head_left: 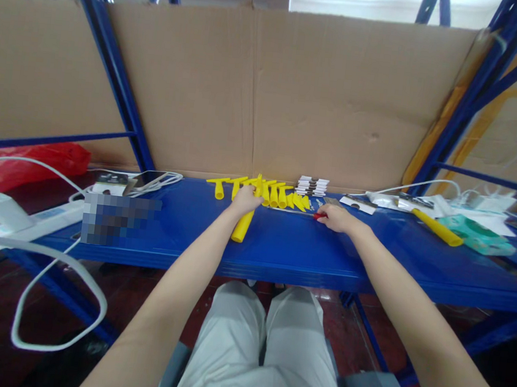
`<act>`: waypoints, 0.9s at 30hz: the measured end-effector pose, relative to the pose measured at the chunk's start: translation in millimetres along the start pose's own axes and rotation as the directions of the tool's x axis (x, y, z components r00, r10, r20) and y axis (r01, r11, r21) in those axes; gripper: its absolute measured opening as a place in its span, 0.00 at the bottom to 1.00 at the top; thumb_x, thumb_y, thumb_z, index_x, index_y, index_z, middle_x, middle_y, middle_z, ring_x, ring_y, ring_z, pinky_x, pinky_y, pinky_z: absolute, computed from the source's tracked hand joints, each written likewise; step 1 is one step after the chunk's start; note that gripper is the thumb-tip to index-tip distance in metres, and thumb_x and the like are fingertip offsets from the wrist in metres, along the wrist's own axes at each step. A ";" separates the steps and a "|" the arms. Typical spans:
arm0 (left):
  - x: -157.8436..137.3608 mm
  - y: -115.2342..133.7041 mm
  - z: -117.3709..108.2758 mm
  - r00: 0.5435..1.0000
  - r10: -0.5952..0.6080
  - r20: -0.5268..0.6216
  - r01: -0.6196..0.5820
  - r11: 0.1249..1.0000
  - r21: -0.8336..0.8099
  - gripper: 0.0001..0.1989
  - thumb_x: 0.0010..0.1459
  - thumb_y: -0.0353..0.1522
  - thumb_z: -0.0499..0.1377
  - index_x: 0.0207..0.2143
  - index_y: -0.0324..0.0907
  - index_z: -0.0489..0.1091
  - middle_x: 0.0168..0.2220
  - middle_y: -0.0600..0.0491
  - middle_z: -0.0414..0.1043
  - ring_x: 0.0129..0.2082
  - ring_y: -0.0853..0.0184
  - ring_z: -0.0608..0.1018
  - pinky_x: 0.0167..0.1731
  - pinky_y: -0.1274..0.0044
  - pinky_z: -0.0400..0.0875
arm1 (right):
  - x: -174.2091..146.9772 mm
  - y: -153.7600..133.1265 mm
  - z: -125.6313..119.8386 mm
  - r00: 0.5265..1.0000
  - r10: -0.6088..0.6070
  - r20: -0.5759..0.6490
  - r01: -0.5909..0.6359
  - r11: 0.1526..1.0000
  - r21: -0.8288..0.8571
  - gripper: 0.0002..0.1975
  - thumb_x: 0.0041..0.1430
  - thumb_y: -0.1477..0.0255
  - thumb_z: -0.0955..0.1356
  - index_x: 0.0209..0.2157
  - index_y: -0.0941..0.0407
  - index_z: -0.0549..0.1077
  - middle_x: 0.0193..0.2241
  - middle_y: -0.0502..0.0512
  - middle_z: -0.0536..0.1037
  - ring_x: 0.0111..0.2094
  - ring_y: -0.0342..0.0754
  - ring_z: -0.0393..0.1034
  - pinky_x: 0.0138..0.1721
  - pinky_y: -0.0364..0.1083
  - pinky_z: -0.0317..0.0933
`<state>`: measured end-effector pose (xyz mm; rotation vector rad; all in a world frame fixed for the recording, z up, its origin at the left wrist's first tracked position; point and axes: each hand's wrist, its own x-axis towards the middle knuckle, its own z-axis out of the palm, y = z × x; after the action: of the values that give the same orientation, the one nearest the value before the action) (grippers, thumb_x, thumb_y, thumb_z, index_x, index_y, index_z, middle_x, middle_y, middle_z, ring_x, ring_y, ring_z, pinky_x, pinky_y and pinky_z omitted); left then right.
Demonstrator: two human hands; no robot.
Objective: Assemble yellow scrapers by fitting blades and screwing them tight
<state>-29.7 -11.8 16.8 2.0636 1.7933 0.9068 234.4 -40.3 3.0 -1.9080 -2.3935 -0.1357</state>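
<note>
My left hand is closed around a yellow plastic T-shaped scraper, its round handle pointing toward me. My right hand grips a screwdriver by its red handle. The thin metal shaft points left toward the scraper; I cannot tell whether its tip touches it. Behind my left hand stands a row of similar yellow T-shaped scrapers, partly hidden by the fingers. Several small flat yellow pieces lie to their right, between my two hands.
Behind the yellow pieces is a stack of small white packs. Rightward lie another yellow scraper, a green plastic pack and white cables. At left are a power strip, cables and a red bag. Cardboard walls the back.
</note>
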 end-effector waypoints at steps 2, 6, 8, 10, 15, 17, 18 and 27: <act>0.0 -0.1 0.2 1.000 0.006 0.007 -0.006 1.000 0.002 0.12 0.51 0.28 0.56 0.38 0.32 0.73 0.35 0.45 0.77 0.33 0.66 0.78 0.29 0.82 0.68 | -0.7 1.9 -1.0 1.000 0.024 0.006 -0.024 1.000 -0.018 0.10 0.58 0.73 0.64 0.40 0.56 0.74 0.45 0.59 0.77 0.45 0.52 0.70 0.40 0.45 0.61; -0.6 -0.5 0.2 1.000 0.013 0.019 -0.013 1.000 -0.011 0.13 0.51 0.29 0.56 0.39 0.33 0.73 0.34 0.47 0.76 0.32 0.67 0.77 0.29 0.82 0.69 | -1.2 4.4 -1.8 0.998 0.059 -0.003 -0.059 0.998 -0.028 0.10 0.57 0.71 0.64 0.40 0.54 0.75 0.43 0.57 0.77 0.45 0.51 0.70 0.38 0.45 0.61; -0.5 -1.0 0.5 0.999 0.023 0.026 -0.022 0.999 -0.028 0.13 0.51 0.28 0.56 0.39 0.33 0.73 0.33 0.47 0.76 0.32 0.67 0.77 0.29 0.82 0.69 | -1.1 4.9 -1.8 0.998 0.064 -0.012 -0.064 0.998 -0.021 0.10 0.57 0.70 0.65 0.39 0.54 0.75 0.43 0.56 0.78 0.44 0.51 0.70 0.37 0.44 0.61; -0.2 -1.6 1.4 0.999 0.022 0.033 -0.020 0.998 -0.053 0.12 0.51 0.28 0.56 0.38 0.34 0.73 0.32 0.48 0.76 0.31 0.68 0.77 0.29 0.82 0.68 | -1.3 5.2 -1.9 0.998 0.065 -0.019 -0.066 0.998 -0.013 0.09 0.56 0.68 0.66 0.38 0.53 0.75 0.42 0.56 0.78 0.42 0.51 0.71 0.35 0.44 0.61; 0.3 -1.9 6.8 0.994 -0.039 0.106 0.061 0.975 -0.215 0.17 0.50 0.28 0.58 0.44 0.33 0.71 0.34 0.48 0.75 0.25 0.70 0.75 0.25 0.81 0.67 | -2.9 6.8 -2.9 0.998 0.059 -0.008 -0.059 0.998 0.003 0.09 0.57 0.68 0.65 0.37 0.54 0.75 0.39 0.57 0.79 0.39 0.50 0.72 0.34 0.44 0.61; 0.0 -1.8 9.2 0.993 -0.033 0.117 0.064 0.961 -0.269 0.22 0.49 0.28 0.59 0.49 0.34 0.68 0.37 0.48 0.75 0.26 0.70 0.75 0.26 0.81 0.68 | -3.2 8.9 -2.6 0.997 0.070 -0.013 -0.070 0.998 -0.004 0.09 0.57 0.68 0.65 0.37 0.54 0.75 0.37 0.56 0.79 0.38 0.50 0.72 0.33 0.44 0.60; -0.2 -1.8 10.1 0.993 -0.021 0.114 0.052 0.958 -0.281 0.24 0.48 0.28 0.60 0.50 0.34 0.67 0.38 0.48 0.75 0.28 0.69 0.75 0.27 0.80 0.68 | -3.2 10.2 -2.4 0.997 0.079 -0.019 -0.079 0.997 -0.011 0.09 0.57 0.68 0.65 0.37 0.54 0.75 0.37 0.56 0.79 0.38 0.50 0.72 0.33 0.44 0.60; -2.3 -2.4 11.5 0.994 0.048 0.103 -0.023 0.973 -0.229 0.29 0.47 0.29 0.63 0.53 0.34 0.65 0.38 0.49 0.72 0.34 0.68 0.74 0.34 0.78 0.68 | -4.2 14.3 -6.0 0.985 0.170 0.023 -0.169 0.985 -0.033 0.11 0.58 0.69 0.63 0.41 0.55 0.73 0.43 0.59 0.78 0.45 0.55 0.70 0.41 0.51 0.61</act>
<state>-24.8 -11.2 5.9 1.9656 1.5254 0.9429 249.3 -41.9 8.7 -2.1292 -2.2431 -0.1385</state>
